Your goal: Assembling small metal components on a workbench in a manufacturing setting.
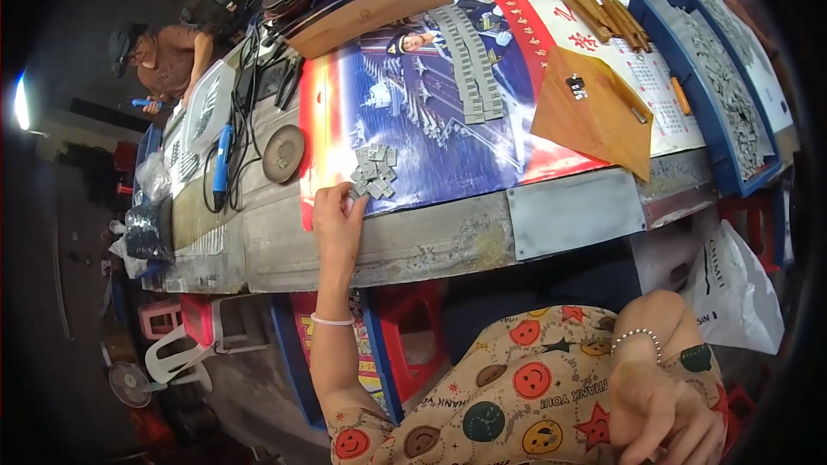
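My left hand (338, 213) reaches to the table's near edge, thumb and forefinger closed together at the lower left side of a small heap of flat grey pieces (376, 169). One grey piece sits at its fingertips. Beyond the heap, similar grey pieces lie in two long, slightly curved rows (469, 65) on a glossy printed poster (345, 120). My right hand (663, 413) is low over my lap, away from the table, with its fingers curled. The bottom of the picture cuts off its fingertips, and a dark bit shows there that I cannot make out.
At the right stands a long blue bin (724, 95) of grey pieces, near brown rolled sticks (607, 19) and a tan sheet (594, 112). To the left are a round dish (282, 155), a blue-handled tool (222, 159) with a cable, and a co-worker (168, 60).
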Tool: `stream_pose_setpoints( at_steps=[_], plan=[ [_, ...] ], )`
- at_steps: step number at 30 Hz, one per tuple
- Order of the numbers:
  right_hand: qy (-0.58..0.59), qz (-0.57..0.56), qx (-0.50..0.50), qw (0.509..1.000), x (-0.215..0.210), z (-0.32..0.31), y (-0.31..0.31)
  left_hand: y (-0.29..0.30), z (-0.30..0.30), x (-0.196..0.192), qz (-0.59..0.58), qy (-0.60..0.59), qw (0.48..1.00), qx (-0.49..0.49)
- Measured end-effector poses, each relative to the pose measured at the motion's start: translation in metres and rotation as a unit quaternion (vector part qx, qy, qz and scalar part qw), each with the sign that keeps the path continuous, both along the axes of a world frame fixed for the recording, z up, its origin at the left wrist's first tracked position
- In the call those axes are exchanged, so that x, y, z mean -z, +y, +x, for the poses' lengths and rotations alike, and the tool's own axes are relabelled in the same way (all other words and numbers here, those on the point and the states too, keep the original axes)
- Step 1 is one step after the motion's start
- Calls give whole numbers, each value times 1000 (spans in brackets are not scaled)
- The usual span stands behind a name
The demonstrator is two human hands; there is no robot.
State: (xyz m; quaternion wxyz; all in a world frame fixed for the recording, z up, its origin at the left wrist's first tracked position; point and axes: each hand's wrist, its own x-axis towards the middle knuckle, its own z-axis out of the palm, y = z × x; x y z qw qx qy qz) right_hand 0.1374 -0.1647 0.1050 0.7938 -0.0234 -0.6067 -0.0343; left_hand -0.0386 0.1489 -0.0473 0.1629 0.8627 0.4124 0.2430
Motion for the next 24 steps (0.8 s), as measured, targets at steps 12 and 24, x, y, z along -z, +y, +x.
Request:
stream_pose_setpoints(
  at_steps=[12,24],
  plan=[
    [-213,-300,-307,878,-15,4,24,33,6,14,-53,-107,993,-1],
    [-328,-307,-232,863,23,-25,31,-19,3,12,-16,-313,906,-284]
  ],
)
